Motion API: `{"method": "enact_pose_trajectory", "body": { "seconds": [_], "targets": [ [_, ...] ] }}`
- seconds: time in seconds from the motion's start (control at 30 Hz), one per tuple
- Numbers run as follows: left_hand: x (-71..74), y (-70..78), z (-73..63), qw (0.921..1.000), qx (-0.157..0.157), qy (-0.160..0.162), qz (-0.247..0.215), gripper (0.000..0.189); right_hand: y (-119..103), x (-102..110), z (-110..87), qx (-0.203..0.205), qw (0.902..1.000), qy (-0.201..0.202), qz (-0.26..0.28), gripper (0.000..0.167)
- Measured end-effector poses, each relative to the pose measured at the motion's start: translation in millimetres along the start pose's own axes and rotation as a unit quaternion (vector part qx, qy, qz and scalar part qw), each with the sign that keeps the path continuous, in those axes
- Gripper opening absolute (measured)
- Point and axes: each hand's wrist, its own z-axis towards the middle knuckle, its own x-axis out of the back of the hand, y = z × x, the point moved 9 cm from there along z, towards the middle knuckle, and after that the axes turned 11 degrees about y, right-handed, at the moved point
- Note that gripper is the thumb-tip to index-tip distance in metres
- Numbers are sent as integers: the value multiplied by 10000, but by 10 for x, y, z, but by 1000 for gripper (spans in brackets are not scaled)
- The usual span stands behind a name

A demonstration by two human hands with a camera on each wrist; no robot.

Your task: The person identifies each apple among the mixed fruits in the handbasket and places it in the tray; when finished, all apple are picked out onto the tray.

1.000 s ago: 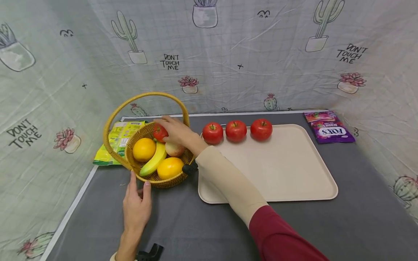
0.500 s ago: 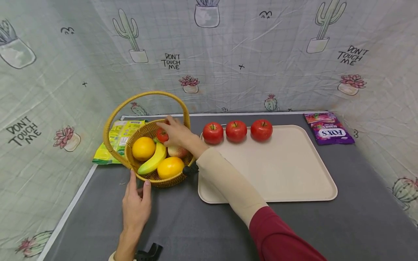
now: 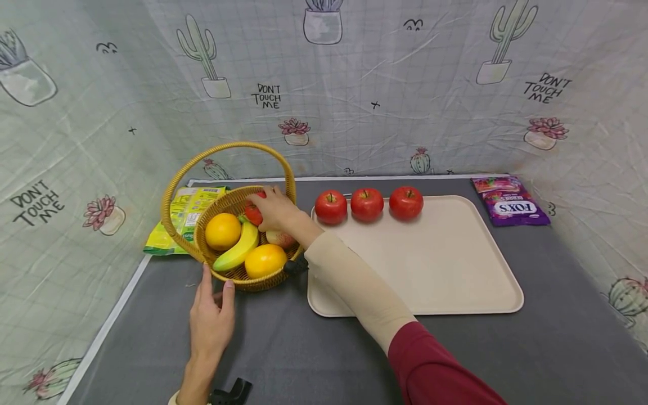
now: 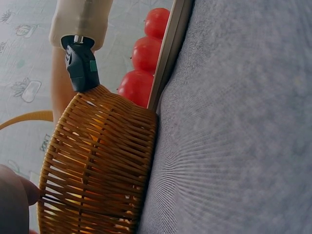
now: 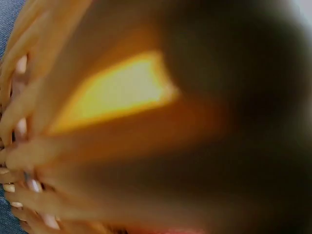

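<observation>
At the left stands a woven basket [image 3: 265, 283] with a tall arched handle. My right hand [image 3: 280, 212] reaches into its back part, thumb and fingers around a red apple [image 3: 254, 212] that is partly hidden by the hand. Also in the basket are a banana [image 3: 239, 247], an orange [image 3: 223, 231], a yellow-orange round fruit [image 3: 265, 260] and a pinkish round fruit [image 3: 280, 238] under my right wrist. My left hand [image 3: 212, 320] has its fairly straight index finger and thumb at the front rim. The left wrist view shows a fingertip against the basket's side.
A beige tray [image 3: 430, 264] lies right of the basket, with three red apples [image 3: 367, 204] in a row along its back edge. A yellow-green packet [image 3: 197, 208] lies behind the basket. A purple Fox's packet [image 3: 512, 202] lies at the back right. Patterned fabric [image 3: 354, 112] hangs behind.
My right hand has shifted slightly right inside the basket, and the red apple has moved with it. More of the pinkish fruit shows. My left hand has stayed at the rim.
</observation>
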Motion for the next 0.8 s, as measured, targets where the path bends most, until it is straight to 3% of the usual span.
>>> {"method": "enact_pose_trajectory", "body": {
  "seconds": [0.27, 0.57, 0.8],
  "targets": [
    [5, 5, -1, 10000, -43, 39, -13, 67, 2, 17, 4, 58, 9991, 286, -313, 77],
    [5, 1, 0, 10000, 27, 1, 23, 68, 19, 51, 0, 87, 9962, 700, -510, 90],
    [3, 0, 1, 10000, 18, -14, 16, 68, 16, 92, -17, -7, 9946, 1035, -98, 90]
  ]
}}
